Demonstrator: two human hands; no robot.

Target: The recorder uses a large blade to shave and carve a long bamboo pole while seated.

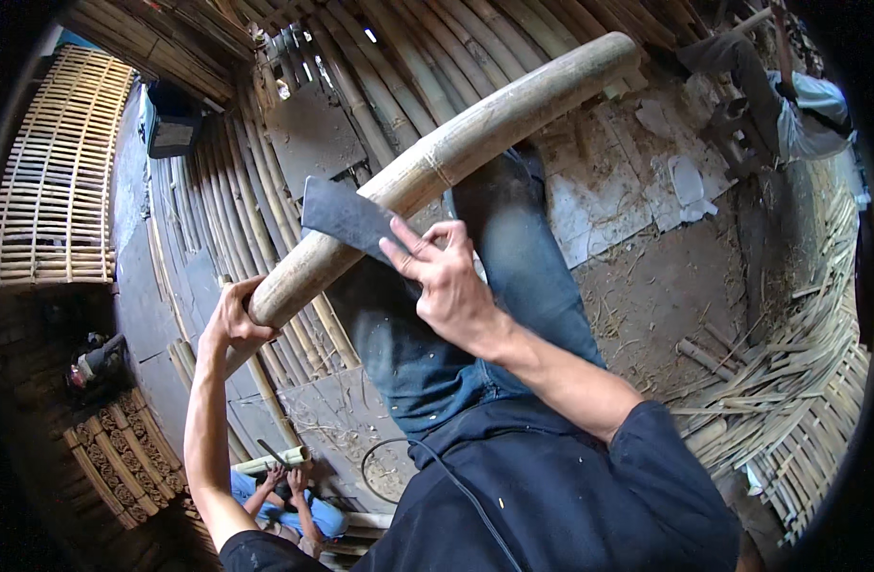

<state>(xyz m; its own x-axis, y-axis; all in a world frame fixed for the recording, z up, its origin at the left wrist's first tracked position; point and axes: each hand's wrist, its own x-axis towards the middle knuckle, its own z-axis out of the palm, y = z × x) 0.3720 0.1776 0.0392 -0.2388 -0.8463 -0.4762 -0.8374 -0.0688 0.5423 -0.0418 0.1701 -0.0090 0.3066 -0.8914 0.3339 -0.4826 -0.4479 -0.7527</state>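
A thick bamboo pole (518, 110) slants across my lap, from near left up to far right, with a ringed joint near its middle. My left hand (235, 315) is wrapped round its near left end. In my right hand (453, 294) is a cleaver (346, 217) with a broad dark blade, which lies across the pole. Two of my right fingers stretch along the blade; the handle is hidden in the hand. Whether the edge cuts into the bamboo, I cannot tell.
A person (304, 510) with a blade and a bamboo piece sits at lower left, another person (813, 114) at far right. Bamboo poles (427, 62) lie ahead. Split strips (790, 381) are heaped at right. A slatted bamboo panel (60, 172) stands at left.
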